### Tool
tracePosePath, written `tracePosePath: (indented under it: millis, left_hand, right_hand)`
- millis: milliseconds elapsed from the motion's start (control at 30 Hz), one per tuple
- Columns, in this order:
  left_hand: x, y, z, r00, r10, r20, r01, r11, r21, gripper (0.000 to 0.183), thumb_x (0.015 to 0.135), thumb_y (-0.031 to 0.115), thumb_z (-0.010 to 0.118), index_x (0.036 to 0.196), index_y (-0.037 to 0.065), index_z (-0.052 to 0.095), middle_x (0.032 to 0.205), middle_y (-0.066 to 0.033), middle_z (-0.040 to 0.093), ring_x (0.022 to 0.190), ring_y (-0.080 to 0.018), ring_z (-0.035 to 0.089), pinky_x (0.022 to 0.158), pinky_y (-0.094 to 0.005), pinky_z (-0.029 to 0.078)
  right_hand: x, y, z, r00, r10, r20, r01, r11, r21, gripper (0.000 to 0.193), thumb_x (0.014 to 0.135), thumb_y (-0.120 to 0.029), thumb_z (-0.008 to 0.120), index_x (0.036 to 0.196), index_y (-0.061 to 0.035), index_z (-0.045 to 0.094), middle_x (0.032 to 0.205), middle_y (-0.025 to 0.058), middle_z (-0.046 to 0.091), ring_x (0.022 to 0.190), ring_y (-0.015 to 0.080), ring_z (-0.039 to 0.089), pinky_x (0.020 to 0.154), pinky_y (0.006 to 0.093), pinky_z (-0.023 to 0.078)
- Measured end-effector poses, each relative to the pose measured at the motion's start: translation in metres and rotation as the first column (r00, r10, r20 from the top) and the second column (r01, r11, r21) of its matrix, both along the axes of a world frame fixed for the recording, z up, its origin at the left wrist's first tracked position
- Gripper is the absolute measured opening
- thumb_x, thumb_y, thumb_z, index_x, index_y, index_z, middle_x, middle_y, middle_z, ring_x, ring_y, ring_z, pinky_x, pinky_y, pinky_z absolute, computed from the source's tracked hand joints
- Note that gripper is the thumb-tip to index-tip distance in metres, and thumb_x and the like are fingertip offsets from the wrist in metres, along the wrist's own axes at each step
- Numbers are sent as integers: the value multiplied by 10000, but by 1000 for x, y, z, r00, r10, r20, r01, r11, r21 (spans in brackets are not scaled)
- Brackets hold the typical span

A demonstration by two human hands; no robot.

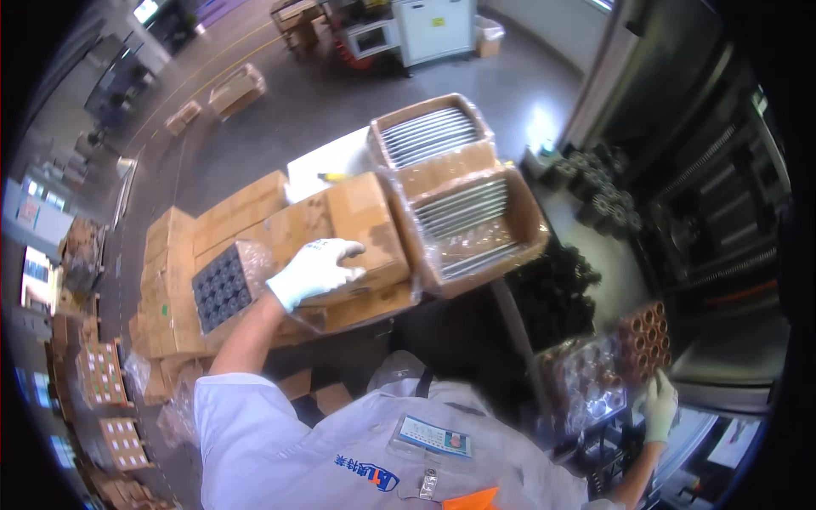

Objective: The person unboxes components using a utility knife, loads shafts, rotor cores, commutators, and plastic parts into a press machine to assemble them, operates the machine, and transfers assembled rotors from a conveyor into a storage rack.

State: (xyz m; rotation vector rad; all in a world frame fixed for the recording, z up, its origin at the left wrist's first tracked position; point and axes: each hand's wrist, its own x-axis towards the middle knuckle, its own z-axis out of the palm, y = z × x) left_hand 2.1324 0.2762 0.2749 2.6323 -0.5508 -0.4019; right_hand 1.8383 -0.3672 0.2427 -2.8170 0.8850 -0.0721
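My left hand (pixel 316 270), in a white glove, is open with its fingers apart over a closed cardboard box (pixel 361 223). To its left, a box (pixel 255 259) lined with clear plastic holds rows of dark round parts (pixel 223 287). At the right, my gloved right hand (pixel 658 410) stretches its fingers toward the near edge of a block of copper-coloured rings (pixel 646 342). I cannot make out anything held in that hand. Beside the rings lies a clear plastic tray (pixel 586 382) with round pockets.
Two plastic-lined cartons (pixel 531 225) of silvery rods stand ahead. Black parts (pixel 552 289) and grey toothed parts (pixel 608 200) are heaped on the bench at the right, next to a large dark machine (pixel 705 187). A white cabinet (pixel 435 32) stands across the floor.
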Motion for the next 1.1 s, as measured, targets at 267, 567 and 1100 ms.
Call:
tracePosePath:
  millis: [267,567,1100]
  left_hand:
    - [11,113,-69,862,-350,366,316,936,154,498,834,434,716,1170,69,665,1249,-181,602,1236,-381,534,1125,-504,373]
    - [24,122,-35,818,-477,322,404,875,268,380,842,433,691,925,63,703,800,-90,663,862,-283,665,861,-415,472]
    - [45,106,-45,971,-45,-234,130,923,361,828,676,467,864,1281,-12,561,1187,-211,664,1092,-376,660,934,-476,521]
  right_hand:
    - [277,369,26,262,832,490,-965,241,106,319,889,-59,655,1207,-43,678,1267,160,656,1147,351,639,973,409,517]
    - [433,576,-23,-293,823,-487,-892,-419,-171,272,849,-335,690,1020,-130,743,1081,65,708,1058,263,661,956,431,465]
    - [433,612,-1,-121,775,-620,-953,-265,-145,653,805,-451,776,1280,-37,606,1197,158,688,1114,295,669,955,420,486]
